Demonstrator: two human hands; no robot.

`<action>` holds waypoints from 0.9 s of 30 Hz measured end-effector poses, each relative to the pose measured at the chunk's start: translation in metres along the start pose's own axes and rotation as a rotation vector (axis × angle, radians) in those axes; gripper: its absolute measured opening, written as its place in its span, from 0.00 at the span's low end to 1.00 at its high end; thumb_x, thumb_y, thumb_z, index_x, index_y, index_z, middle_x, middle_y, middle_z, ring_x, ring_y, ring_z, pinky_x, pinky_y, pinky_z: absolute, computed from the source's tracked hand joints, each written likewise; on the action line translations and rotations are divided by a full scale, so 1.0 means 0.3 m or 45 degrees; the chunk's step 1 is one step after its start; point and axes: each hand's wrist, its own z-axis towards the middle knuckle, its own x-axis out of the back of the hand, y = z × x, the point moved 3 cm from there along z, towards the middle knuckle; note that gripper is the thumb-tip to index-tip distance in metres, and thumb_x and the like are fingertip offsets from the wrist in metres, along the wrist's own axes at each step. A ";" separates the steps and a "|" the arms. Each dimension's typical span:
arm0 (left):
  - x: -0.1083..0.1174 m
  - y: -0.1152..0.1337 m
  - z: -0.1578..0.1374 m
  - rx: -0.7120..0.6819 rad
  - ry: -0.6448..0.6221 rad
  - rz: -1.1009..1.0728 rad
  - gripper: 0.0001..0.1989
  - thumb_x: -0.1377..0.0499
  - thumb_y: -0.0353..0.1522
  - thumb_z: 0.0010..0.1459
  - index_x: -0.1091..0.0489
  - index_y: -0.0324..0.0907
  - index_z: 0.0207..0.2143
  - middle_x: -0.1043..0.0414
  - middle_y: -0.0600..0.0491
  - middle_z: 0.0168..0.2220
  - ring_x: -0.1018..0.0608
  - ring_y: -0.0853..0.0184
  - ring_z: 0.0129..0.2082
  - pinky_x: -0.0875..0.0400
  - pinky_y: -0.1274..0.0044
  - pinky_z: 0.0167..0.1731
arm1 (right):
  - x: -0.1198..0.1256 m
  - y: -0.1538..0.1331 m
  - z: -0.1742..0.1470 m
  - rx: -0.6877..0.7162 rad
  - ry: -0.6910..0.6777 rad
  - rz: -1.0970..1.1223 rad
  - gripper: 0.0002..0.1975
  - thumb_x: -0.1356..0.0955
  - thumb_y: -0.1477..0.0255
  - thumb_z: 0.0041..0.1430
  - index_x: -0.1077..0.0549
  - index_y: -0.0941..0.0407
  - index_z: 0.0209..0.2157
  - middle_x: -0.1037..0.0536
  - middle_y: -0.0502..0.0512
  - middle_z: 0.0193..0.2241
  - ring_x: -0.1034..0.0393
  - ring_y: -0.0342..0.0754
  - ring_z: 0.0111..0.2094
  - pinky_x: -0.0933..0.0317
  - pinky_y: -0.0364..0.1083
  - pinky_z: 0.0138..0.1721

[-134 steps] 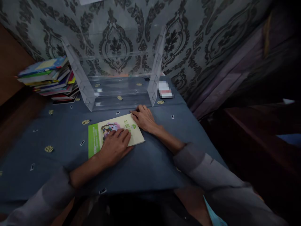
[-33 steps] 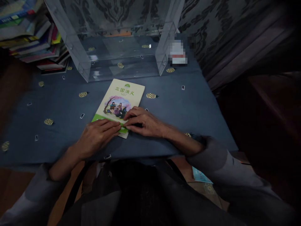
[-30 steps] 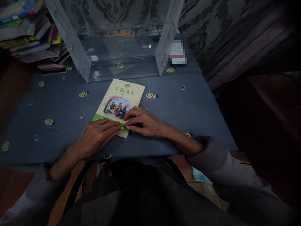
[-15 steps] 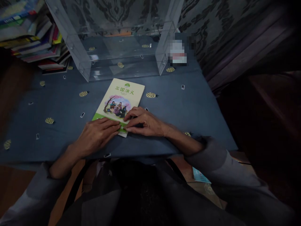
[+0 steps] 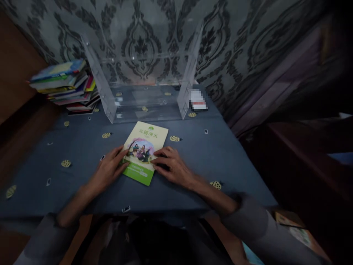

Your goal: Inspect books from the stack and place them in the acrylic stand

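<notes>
A paperback book [image 5: 143, 151] with a cream and green cover, a round picture of seated figures and Chinese characters lies face up and slightly turned near the middle of the table. My left hand [image 5: 109, 167] holds its lower left edge, fingers bent with the tips on the cover. On the opposite side my right hand [image 5: 173, 165] grips the right edge, fingertips over the picture's rim. Whatever part of either hand is under the book is hidden.
Behind the book stands a clear plastic rack [image 5: 110, 106] with side panels. Several stacked books [image 5: 66, 86] are at the back left. A blurred-out white item [image 5: 198, 100] sits right of the rack. The blue patterned tablecloth [image 5: 220, 158] covers the table; a curtain hangs at right.
My head view has tilted up, showing more wall. My hands have moved apart, from together over the book's green lower band to its opposite edges, uncovering that band.
</notes>
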 end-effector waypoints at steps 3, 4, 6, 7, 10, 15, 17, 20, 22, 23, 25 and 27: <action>-0.008 0.018 -0.026 -0.001 0.048 -0.045 0.18 0.49 0.41 0.69 0.31 0.44 0.55 0.28 0.45 0.54 0.23 0.57 0.53 0.26 0.64 0.51 | 0.004 0.014 0.007 0.000 0.018 0.012 0.09 0.32 0.72 0.65 0.20 0.55 0.43 0.23 0.62 0.45 0.31 0.55 0.47 0.33 0.57 0.49; -0.008 0.033 -0.037 -0.007 0.054 -0.069 0.17 0.48 0.40 0.68 0.30 0.45 0.54 0.27 0.46 0.53 0.22 0.57 0.51 0.25 0.65 0.50 | 0.007 0.018 0.009 0.007 0.027 0.011 0.09 0.32 0.72 0.65 0.20 0.55 0.43 0.23 0.62 0.44 0.31 0.55 0.47 0.33 0.58 0.49; -0.006 0.067 -0.052 -0.008 0.050 -0.110 0.14 0.47 0.38 0.68 0.29 0.45 0.52 0.26 0.47 0.51 0.21 0.59 0.48 0.24 0.67 0.47 | 0.014 0.025 0.012 0.007 0.042 0.008 0.09 0.32 0.72 0.64 0.21 0.56 0.44 0.24 0.62 0.44 0.31 0.56 0.47 0.32 0.59 0.49; -0.004 0.082 -0.055 -0.005 0.045 -0.115 0.13 0.47 0.37 0.68 0.29 0.45 0.51 0.26 0.47 0.50 0.20 0.60 0.47 0.23 0.68 0.46 | 0.016 0.028 0.013 0.003 0.046 0.005 0.09 0.32 0.73 0.64 0.21 0.55 0.44 0.24 0.62 0.44 0.31 0.56 0.48 0.32 0.59 0.49; -0.003 0.113 -0.036 -0.014 0.017 -0.019 0.13 0.47 0.35 0.68 0.31 0.43 0.52 0.26 0.46 0.48 0.21 0.59 0.45 0.23 0.67 0.44 | 0.015 0.031 0.015 -0.013 0.041 -0.037 0.10 0.32 0.73 0.63 0.21 0.54 0.45 0.24 0.62 0.47 0.31 0.56 0.49 0.31 0.60 0.49; -0.018 0.100 0.043 -0.084 0.027 0.185 0.15 0.47 0.36 0.68 0.33 0.41 0.53 0.28 0.44 0.53 0.24 0.56 0.50 0.26 0.64 0.49 | 0.009 0.021 0.015 -0.035 0.035 -0.163 0.15 0.33 0.72 0.64 0.24 0.56 0.51 0.28 0.67 0.54 0.35 0.60 0.55 0.33 0.63 0.53; -0.028 0.078 0.076 -0.102 0.027 0.176 0.16 0.47 0.38 0.69 0.34 0.40 0.54 0.29 0.43 0.55 0.26 0.56 0.53 0.27 0.64 0.51 | 0.009 0.019 0.021 -0.040 0.014 -0.213 0.16 0.34 0.71 0.65 0.25 0.57 0.53 0.29 0.68 0.56 0.37 0.61 0.57 0.35 0.64 0.56; -0.041 0.046 0.124 -0.104 -0.012 0.167 0.17 0.48 0.39 0.69 0.33 0.39 0.54 0.30 0.42 0.56 0.26 0.55 0.55 0.28 0.63 0.52 | 0.009 0.029 0.038 -0.065 -0.023 -0.283 0.18 0.34 0.69 0.66 0.27 0.58 0.55 0.30 0.69 0.57 0.38 0.62 0.60 0.38 0.63 0.59; -0.046 0.030 0.156 -0.090 -0.038 0.174 0.17 0.48 0.40 0.69 0.33 0.38 0.53 0.30 0.41 0.56 0.26 0.54 0.55 0.28 0.63 0.53 | 0.008 0.044 0.054 -0.094 -0.047 -0.320 0.20 0.34 0.68 0.66 0.28 0.59 0.57 0.30 0.69 0.58 0.39 0.62 0.61 0.39 0.63 0.60; -0.049 0.023 0.173 -0.080 -0.047 0.177 0.17 0.48 0.40 0.69 0.32 0.38 0.53 0.30 0.41 0.56 0.26 0.54 0.55 0.28 0.63 0.53 | 0.008 0.054 0.064 -0.108 -0.057 -0.334 0.20 0.34 0.67 0.66 0.28 0.59 0.57 0.30 0.69 0.58 0.39 0.62 0.61 0.40 0.63 0.61; -0.053 0.012 0.205 -0.055 -0.046 0.177 0.17 0.47 0.40 0.69 0.32 0.39 0.52 0.30 0.41 0.56 0.26 0.54 0.54 0.28 0.64 0.52 | 0.009 0.076 0.086 -0.129 -0.074 -0.353 0.21 0.35 0.66 0.67 0.29 0.59 0.58 0.31 0.68 0.59 0.39 0.62 0.62 0.41 0.63 0.61; -0.059 0.002 0.235 -0.038 -0.032 0.165 0.17 0.47 0.41 0.68 0.31 0.39 0.52 0.29 0.42 0.56 0.26 0.54 0.54 0.28 0.64 0.52 | 0.011 0.098 0.107 -0.143 -0.075 -0.368 0.22 0.36 0.65 0.68 0.30 0.59 0.59 0.31 0.68 0.60 0.39 0.62 0.62 0.41 0.62 0.61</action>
